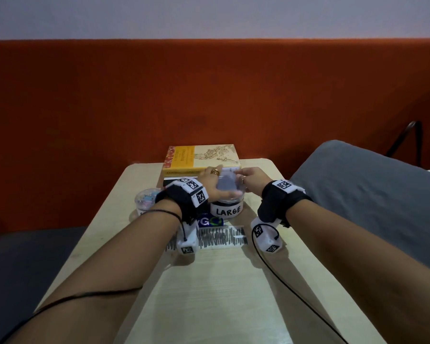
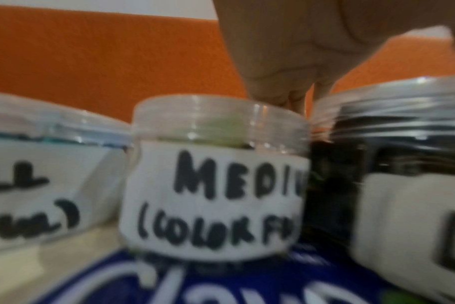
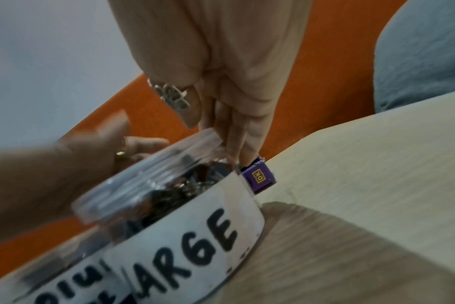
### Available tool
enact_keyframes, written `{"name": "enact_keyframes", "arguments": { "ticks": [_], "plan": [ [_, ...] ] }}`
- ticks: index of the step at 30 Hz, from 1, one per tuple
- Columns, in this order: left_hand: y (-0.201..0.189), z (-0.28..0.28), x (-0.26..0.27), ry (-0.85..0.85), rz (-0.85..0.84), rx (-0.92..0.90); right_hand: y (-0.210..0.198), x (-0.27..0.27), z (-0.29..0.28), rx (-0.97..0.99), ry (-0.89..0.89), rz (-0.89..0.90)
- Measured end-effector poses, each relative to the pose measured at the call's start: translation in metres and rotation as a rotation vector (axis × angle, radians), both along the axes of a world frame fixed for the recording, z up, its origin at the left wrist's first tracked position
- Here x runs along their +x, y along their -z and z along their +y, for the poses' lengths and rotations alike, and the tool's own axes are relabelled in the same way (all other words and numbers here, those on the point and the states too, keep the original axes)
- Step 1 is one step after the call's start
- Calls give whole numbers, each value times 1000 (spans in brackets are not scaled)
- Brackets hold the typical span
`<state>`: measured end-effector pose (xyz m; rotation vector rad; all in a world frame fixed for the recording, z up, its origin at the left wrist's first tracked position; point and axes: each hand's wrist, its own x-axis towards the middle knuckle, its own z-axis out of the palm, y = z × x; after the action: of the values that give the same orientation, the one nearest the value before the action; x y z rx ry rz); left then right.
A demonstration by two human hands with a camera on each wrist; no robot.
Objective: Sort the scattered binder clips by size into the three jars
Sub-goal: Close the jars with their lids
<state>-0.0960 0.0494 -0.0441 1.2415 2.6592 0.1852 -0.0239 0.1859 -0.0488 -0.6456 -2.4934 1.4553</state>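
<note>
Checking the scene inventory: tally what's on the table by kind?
Clear plastic jars with white handwritten labels: 3 (small, medium, large)
Clear plastic lid, held over the large jar: 1
Yellow hardcover book: 1
Purple box: 1
Total: 6

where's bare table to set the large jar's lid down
Right of the LARGE jar, the table lies bare out to its right edge. The wide near stretch between the forearms is bare too. It is crowded at the far end: three jars, the blue card, the book.
</note>
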Motion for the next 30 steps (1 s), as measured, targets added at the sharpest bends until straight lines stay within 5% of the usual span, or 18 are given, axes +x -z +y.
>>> {"name": "enact_keyframes", "arguments": {
  "ticks": [5,9,15,18,30],
  "plan": [
    [9,6,1,19,137,-38,-3,1,-4,-123,42,64],
    [-4,-2,-1,-87,-24,166,-7,4,0,-201,50,144],
    [-19,-24,0,-254,-524,685,-4,0,-4,399,-134,5],
    [-14,-25,3,-207,-645,649,-7,-4,-8,631,-228,-94],
    [-10,-21,3,-102,-588,493,-15,4,-12,781,-243,-116]
  ]
}}
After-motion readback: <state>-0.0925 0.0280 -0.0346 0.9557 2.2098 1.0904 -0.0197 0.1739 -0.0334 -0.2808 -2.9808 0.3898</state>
